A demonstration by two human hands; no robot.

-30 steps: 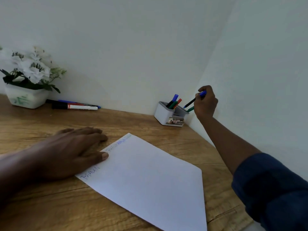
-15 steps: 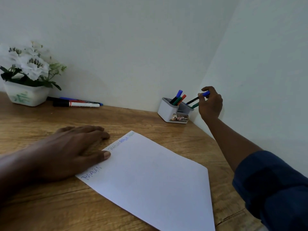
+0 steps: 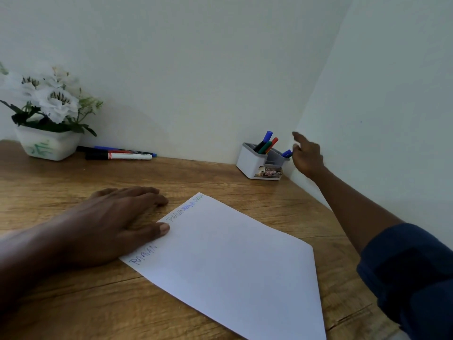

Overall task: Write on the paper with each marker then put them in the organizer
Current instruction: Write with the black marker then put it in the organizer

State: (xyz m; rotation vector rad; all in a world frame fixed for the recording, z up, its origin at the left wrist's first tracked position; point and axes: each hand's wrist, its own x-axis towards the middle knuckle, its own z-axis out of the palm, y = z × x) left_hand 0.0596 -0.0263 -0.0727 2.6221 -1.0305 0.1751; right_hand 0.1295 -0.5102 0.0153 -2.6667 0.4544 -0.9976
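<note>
Right hand open beside organizer, blue marker dropped in; left hand flat, pinning paper. Next: fetch markers by flowerpot.

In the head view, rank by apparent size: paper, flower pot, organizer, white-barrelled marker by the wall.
1. Paper, largest, though nearest the camera.
2. Flower pot.
3. Organizer, close to the pot; unsure.
4. White-barrelled marker, smallest.

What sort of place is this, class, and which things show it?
Probably a home desk set in a room corner: a wooden desktop, a marker organizer by the walls, written-on paper, and a potted white flower.
</note>
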